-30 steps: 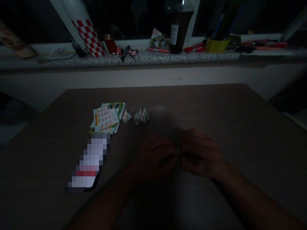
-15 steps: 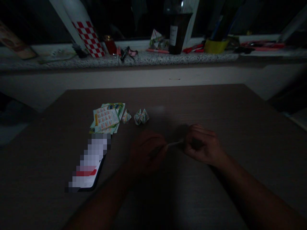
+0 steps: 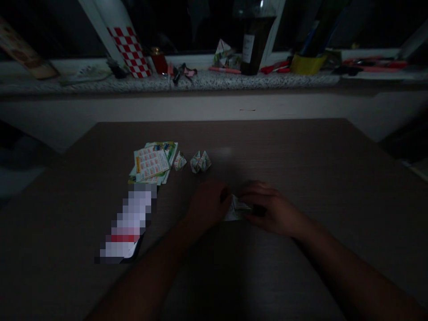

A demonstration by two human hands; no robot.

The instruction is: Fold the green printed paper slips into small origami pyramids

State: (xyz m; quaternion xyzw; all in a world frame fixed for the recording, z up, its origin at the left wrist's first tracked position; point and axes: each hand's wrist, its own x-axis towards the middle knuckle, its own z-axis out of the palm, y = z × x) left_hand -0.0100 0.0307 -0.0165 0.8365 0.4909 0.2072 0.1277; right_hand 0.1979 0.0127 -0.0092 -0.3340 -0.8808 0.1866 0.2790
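Note:
A small folded piece of printed paper (image 3: pixel 235 212) lies between my hands, low over the table, with part of it under my fingers. My left hand (image 3: pixel 210 201) pinches its left side, thumb and fingers closed. On the right side my right hand (image 3: pixel 265 206) grips the paper between thumb and fingers. Beyond my left hand stand small folded paper shapes: a single pointed one (image 3: pixel 180 161) and a joined, two-peaked one (image 3: pixel 200 162). The dim light hides the details of the fingertips.
Left of the shapes is a stack of printed paper sheets (image 3: pixel 152 164). A phone (image 3: pixel 129 223) with a lit, blurred screen lies nearer me. Along the back, a granite windowsill (image 3: pixel 207 84) carries a checkered bottle (image 3: pixel 130 51), a dark bottle (image 3: pixel 252 49) and a yellow holder (image 3: pixel 308 63).
The paper was seen edge-on as a thin strip between my hands; now its printed face shows, lower down. My hands drew apart, then came closer together. The view shifted slightly.

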